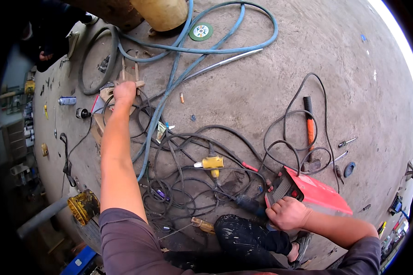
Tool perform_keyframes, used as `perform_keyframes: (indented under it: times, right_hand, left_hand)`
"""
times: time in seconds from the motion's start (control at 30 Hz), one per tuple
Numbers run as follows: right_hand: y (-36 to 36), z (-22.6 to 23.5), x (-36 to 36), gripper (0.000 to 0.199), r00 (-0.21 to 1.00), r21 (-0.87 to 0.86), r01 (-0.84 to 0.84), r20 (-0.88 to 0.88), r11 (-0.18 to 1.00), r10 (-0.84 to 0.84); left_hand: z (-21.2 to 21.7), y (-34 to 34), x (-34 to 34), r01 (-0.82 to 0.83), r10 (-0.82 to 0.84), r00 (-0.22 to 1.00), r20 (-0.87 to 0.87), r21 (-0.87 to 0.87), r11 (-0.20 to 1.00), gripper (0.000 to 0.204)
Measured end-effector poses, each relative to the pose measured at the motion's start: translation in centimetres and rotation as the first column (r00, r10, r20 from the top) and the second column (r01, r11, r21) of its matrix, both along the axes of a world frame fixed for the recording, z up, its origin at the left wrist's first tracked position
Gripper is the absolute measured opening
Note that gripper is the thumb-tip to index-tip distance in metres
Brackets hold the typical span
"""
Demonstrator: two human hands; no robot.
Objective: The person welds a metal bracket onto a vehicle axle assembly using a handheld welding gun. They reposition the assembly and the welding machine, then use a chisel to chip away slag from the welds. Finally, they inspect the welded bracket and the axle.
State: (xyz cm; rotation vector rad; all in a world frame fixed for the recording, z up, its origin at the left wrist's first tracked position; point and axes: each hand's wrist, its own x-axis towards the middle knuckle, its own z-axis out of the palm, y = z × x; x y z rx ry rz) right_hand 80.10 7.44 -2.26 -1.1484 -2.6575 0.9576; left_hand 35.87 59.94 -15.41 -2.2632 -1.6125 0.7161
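My left arm stretches far out, and my left hand point(125, 93) is closed at a torn brown cardboard piece point(106, 94). What its fingers hold is hidden under the hand. My right hand point(287, 213) is a fist just in front of the red welding machine point(319, 190). A dark, blue-tinted power tool body point(250, 204) lies against that hand, beside my knee; whether the fingers grip it I cannot make out. Between the hands spreads a tangle of black cables point(183, 183) with a yellow plug connector point(212, 162) on top.
A blue hose point(170, 87) loops across the floor. At the far side are a green cutting disc point(201, 31) and a yellow drum point(163, 13). A hammer point(310, 130) with an orange and black handle lies right. A spray can point(67, 101) lies left; a person point(48, 32) is far left.
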Motion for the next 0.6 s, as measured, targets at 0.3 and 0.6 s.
perform_keyframes:
  times: [0.3, 0.6]
  right_hand:
    - [-0.3, 0.2, 0.0, 0.029, 0.999, -0.044, 0.033, -0.038, 0.998, -0.035]
    - [-1.3, 0.0, 0.1, 0.033, 1.000, -0.071, -0.007, 0.003, 0.997, 0.008]
  left_hand:
    - [6.3, -8.1, -5.5, -0.008, -0.038, 0.934, 0.355, 0.127, 0.992, 0.012]
    - [24.9, -24.2, -3.4, 0.026, -0.488, 0.717, 0.497, 0.681, 0.732, 0.026]
